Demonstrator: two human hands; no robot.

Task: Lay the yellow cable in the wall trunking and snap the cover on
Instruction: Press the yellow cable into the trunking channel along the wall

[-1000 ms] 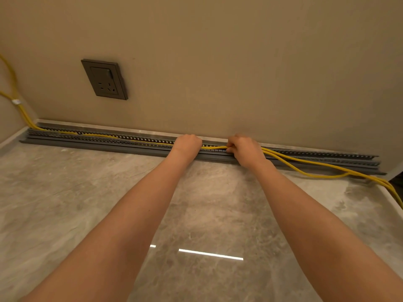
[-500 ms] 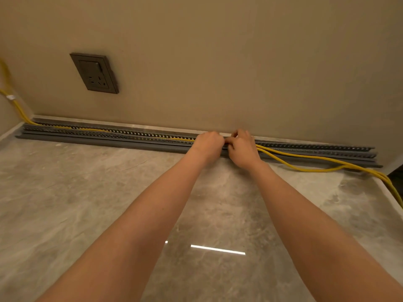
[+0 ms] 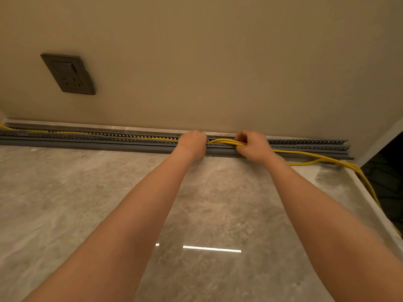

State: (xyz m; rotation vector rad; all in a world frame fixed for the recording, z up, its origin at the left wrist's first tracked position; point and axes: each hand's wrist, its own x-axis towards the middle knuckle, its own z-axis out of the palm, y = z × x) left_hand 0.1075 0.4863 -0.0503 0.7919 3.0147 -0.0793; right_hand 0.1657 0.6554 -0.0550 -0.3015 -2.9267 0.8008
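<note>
Where wall meets floor: a long grey slotted trunking runs along the foot of the beige wall, open on top, its perforated sides showing.
Front strip: a flat grey strip lies on the floor just in front of the trunking and touches it; I cannot tell whether this is the cover.
Yellow cable: a bundle of several yellow strands. Left of the hands it lies down inside the trunking and runs toward the left corner. Between the hands it arches slightly above the channel. Right of the hands it is out of the trunking, crossing the front edge, with one strand looping on the floor before all of it trails off past the right edge of the floor.
Left hand: curled, knuckles toward the camera, set on the trunking just where the cable drops into it. The fingertips are hidden, so I cannot tell whether they close round the cable or only press on it.
Right hand: near the left hand, with its fingers wrapped round the raised bundle, gripping it over the trunking.
Arms: both bare forearms reach forward from the bottom of the view.
Socket: dark plate on the wall, above the trunking, well left of the hands.
Floor: polished grey stone, with a bright bar of reflected light between the forearms.
</note>
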